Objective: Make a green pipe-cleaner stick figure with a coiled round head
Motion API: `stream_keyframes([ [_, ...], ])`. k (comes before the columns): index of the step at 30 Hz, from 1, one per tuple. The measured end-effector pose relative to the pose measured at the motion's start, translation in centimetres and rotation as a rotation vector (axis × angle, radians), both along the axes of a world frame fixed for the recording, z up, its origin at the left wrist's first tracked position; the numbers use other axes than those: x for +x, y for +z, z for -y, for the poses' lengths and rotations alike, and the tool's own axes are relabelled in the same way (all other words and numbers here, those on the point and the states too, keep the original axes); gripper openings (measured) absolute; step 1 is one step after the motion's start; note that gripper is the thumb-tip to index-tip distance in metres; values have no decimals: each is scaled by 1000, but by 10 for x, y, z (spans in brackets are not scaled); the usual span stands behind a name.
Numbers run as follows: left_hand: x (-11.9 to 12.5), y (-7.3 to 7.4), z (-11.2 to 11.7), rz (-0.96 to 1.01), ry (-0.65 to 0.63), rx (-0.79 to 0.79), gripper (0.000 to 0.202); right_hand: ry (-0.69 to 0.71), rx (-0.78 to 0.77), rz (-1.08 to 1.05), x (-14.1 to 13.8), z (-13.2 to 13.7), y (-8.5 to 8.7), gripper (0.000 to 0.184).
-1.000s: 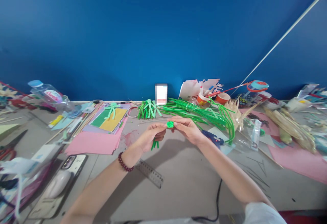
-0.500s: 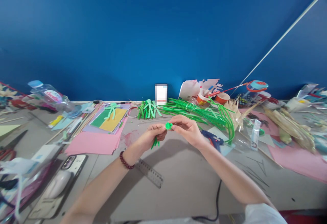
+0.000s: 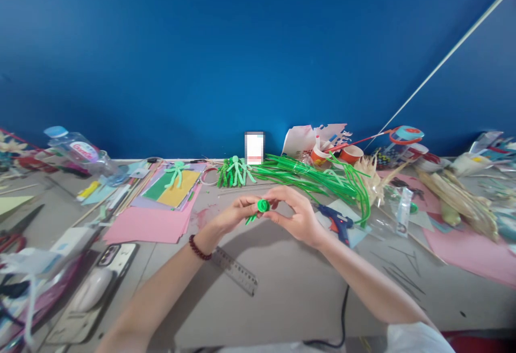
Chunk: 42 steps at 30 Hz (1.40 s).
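A small bright-green pipe-cleaner coil [image 3: 263, 206], wound in a round spiral, is held up between my two hands above the table. My left hand [image 3: 236, 214] is closed on it from the left, and green ends poke out below the fingers. The thumb and fingers of my right hand [image 3: 296, 216] pinch the coil's right edge. Beyond the hands lies a bundle of long green pipe cleaners [image 3: 298, 174]. A pale-green pipe-cleaner figure [image 3: 236, 168] rests on darker green pieces beside it. Another pale figure [image 3: 176, 174] lies on coloured sheets to the left.
A blue glue gun [image 3: 341, 223] lies right of my right hand. Below my left wrist is a metal ruler [image 3: 237, 272]. Pink paper [image 3: 147, 225], a phone [image 3: 121, 259] and scissors [image 3: 14, 240] are at left. Dried husks [image 3: 463, 197] and paper cups [image 3: 350, 154] are at right.
The green coil has come slightly lower and turned, so its spiral face shows more fully. My right fingers have spread around it, and the left fingers have shifted.
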<state>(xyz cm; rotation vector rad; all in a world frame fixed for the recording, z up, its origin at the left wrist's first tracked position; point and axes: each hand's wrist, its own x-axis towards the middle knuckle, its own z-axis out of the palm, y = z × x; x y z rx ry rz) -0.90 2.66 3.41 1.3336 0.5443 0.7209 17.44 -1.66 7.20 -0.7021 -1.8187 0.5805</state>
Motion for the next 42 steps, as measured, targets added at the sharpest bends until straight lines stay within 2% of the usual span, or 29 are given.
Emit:
stream_keyframes([
  [3,2,2,2,31,-18,-50,33,-13,-41,-45,0,-1,-3,19],
  [7,8,7,7,82,-41,-142,32,-40,-292,-178,3,-12,-13,16],
  [11,13,14,14,74,44,-221,30,45,-532,-326,7,-28,-24,21],
  [14,16,21,19,55,141,-288,25,98,-620,-370,8,-34,-27,25],
  [19,19,27,21,37,251,-304,26,54,-581,-353,12,-34,-23,23],
  [25,20,24,21,19,285,-283,26,-16,-519,-263,13,-32,-19,22],
  [35,19,24,21,-43,264,-200,30,0,-507,-284,9,-33,-24,15],
  [42,20,25,21,-44,262,-183,31,14,-494,-269,15,-35,-21,18],
])
